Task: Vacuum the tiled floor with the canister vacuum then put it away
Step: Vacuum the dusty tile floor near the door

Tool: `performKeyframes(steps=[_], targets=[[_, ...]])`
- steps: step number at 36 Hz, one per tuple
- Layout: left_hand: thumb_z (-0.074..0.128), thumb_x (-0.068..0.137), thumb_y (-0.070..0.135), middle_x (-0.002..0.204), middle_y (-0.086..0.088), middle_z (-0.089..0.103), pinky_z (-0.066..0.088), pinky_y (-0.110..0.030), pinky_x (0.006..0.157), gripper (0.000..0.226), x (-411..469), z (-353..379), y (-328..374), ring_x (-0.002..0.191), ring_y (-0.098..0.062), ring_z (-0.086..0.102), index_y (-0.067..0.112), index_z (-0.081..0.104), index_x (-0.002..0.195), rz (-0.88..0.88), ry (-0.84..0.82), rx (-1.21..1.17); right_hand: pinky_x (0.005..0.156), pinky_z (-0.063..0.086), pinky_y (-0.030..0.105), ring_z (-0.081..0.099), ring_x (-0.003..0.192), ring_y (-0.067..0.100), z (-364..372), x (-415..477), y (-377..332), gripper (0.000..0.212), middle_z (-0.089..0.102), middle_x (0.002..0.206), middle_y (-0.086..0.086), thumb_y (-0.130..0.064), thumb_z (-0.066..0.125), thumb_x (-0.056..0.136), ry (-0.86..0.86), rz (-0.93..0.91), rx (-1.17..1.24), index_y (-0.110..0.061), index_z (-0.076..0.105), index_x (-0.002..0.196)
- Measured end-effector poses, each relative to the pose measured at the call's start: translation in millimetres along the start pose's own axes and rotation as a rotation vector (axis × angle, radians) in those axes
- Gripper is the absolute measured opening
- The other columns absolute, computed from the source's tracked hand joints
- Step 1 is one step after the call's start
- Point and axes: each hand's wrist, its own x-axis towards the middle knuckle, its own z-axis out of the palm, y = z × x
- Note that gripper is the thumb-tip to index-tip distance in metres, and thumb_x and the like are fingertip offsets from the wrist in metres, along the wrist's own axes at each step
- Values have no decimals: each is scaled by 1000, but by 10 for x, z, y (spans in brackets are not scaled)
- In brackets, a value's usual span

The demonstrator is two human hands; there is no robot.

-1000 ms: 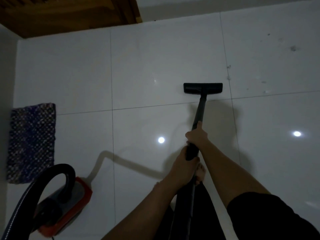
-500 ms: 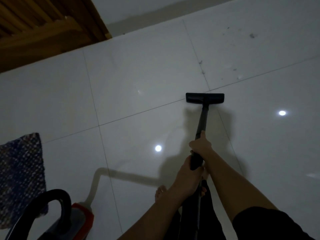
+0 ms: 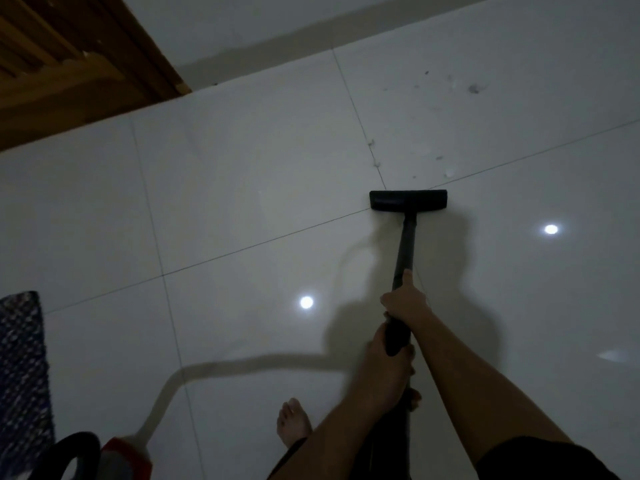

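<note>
Right hand [image 3: 403, 303] and left hand [image 3: 388, 362] both grip the wand [image 3: 407, 247], floor head [image 3: 408, 199] flat on the tiled floor [image 3: 242, 168] just short of the dust specks [image 3: 446, 168] — reach further and the canister [image 3: 128, 459], well back at the left, may get yanked over.

I am finding tiled floor [image 3: 242, 188] lying open all round the floor head [image 3: 408, 200]; wall [image 3: 277, 26] standing well beyond it, rug [image 3: 20, 375] and canister [image 3: 128, 457] sitting well behind-left of it.
</note>
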Motion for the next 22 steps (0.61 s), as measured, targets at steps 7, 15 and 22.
performKeyframes(steps=[7,15,22], targets=[[44,96,26,79,-11,48,43,-23,40,24,220,40,388,51,-18,48,30,40,119,-12,6,-102,74,52,35,55,64,23,-278,230,-396,84,50,115,27,-5,48,89,-30,-38,-79,-20,-5,153],[41,96,24,75,-8,49,42,-19,37,21,499,-124,737,42,-12,48,29,44,117,44,88,-142,46,38,23,51,57,17,-291,498,-891,85,53,123,26,-4,47,88,-82,-101,-143,-19,-6,153],[46,95,20,82,-5,54,47,-21,42,28,827,-435,1188,56,-13,55,31,44,121,62,121,-127,59,46,31,55,69,25,-359,806,-1503,86,50,126,28,-4,48,89,-98,-113,-168,-19,-8,152]])
